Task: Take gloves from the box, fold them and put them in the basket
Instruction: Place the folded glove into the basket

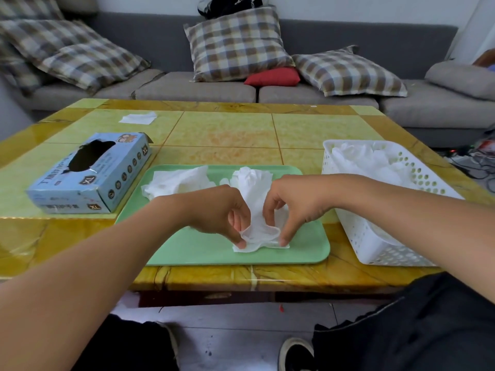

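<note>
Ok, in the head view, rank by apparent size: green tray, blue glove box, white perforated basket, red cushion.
Green plastic tray; then white perforated basket and blue cardboard glove box, too close to rank; smallest, the red cushion, though farther away.

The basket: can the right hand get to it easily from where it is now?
Probably yes. The white basket stands open-topped just beside the right hand, with nothing between them. But its fingers are pinching the glove on the green tray.
</note>
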A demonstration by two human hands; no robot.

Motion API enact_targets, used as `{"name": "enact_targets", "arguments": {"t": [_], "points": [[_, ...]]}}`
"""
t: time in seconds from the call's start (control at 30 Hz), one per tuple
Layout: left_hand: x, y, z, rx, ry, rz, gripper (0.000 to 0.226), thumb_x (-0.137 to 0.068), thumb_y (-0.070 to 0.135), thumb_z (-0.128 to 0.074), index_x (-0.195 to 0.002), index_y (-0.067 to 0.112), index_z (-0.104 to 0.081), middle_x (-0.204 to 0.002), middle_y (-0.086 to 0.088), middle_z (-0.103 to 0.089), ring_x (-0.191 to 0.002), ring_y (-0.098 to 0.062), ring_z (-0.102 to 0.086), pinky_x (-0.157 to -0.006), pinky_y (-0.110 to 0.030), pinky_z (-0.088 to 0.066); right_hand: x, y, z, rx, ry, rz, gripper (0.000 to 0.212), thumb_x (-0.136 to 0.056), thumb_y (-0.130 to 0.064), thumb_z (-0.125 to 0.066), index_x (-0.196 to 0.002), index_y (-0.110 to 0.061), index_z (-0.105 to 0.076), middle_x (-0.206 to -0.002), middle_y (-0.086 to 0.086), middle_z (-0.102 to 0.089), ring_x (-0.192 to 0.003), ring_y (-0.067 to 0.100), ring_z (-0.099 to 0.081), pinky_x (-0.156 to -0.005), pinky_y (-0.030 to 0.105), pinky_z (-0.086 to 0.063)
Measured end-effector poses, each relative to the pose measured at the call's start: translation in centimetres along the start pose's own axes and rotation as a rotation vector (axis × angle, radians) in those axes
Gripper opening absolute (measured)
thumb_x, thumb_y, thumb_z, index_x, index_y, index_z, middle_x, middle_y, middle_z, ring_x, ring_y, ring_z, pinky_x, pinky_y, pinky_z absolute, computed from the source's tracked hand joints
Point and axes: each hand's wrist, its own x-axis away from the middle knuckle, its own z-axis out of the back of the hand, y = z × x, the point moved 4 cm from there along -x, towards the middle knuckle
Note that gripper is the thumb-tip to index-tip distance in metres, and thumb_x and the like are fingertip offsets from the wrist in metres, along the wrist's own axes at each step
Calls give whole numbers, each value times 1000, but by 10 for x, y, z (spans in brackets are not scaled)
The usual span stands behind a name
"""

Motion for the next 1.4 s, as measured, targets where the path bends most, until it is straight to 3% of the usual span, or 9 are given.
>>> {"name": "enact_targets", "arguments": {"t": [0.13,0.23,0.43,0.7,0.83,0.97,1.07,1.23,1.4], "points": [[3,0,-4,-16,-35,0,24,-78,40,-84,-97,31,-72,-88,17,-70,-84,6,-64,-87,-23,-54,-3,-14,-11,166,33,-15,50,-66,-56,-87,-104,-28,-69,-94,-17,-58,-104,13,-57,-70,25,-47],[5,0,-4,2,-28,-14,16,-87,34,-77,-101,32,-71,-94,16,-70,-89,3,-64,-91,-28,-53,-4,-16,-15,204,54,-52,56,-69,-53,-86,-112,-24,-67,-102,-9,-63,-101,16,-58,-77,33,-53],[12,-4,3,36,-46,5,10,-86,33,-78,-93,31,-71,-96,18,-72,-94,5,-65,-99,-31,-51,-3,-15,-13,213,54,-33,24,-80,-27,-77,-101,-21,-69,-95,-5,-62,-83,15,-57,-60,28,-44],[12,8,-6,-107,-37,81,58,-63,69,-81,-101,28,-67,-95,18,-65,-89,1,-60,-87,-25,-52,-8,-11,-18,251,15,-1,16,-86,-28,-69,-99,-19,-69,-101,-1,-64,-85,17,-61,-71,35,-52],[10,13,14,-95,297,65,35,-74,43,-84,-94,20,-66,-84,8,-65,-68,-3,-56,-60,-20,-44,3,-6,17,-372,168,-3,10,-90,-12,-61,-81,-10,-63,-79,0,-59,-69,4,-54,-64,20,-45],[22,17,54,735,495,1,11,-92,13,-67,-101,10,-73,-93,-8,-76,-78,-15,-72,-68,-30,-59,15,2,46,-1119,366,25,12,-73,-17,-56,-67,-17,-46,-71,0,-47,-68,15,-45,-63,29,-37],[28,32,73,1153,660,-41,23,-98,14,-57,-89,14,-77,-92,-7,-77,-80,-17,-72,-70,-27,-59,22,-3,61,-1489,300,120,20,-79,-26,-57,-89,-8,-59,-94,14,-47,-85,29,-45,-79,37,-39],[31,43,79,1166,880,92,31,-102,36,-56,-97,11,-74,-98,-10,-77,-87,-24,-73,-77,-38,-60,27,-11,56,-1507,199,220,95,-71,-62,-81,-144,-8,-54,-126,16,-49,-117,29,-50,-112,47,-39],[35,53,78,1106,911,49,40,-97,41,-61,-105,3,-71,-101,-17,-75,-89,-28,-73,-80,-43,-59,33,-26,54,-1406,492,128,50,-79,-23,-79,-125,-9,-68,-121,9,-73,-104,21,-70,-88,34,-56]]}}
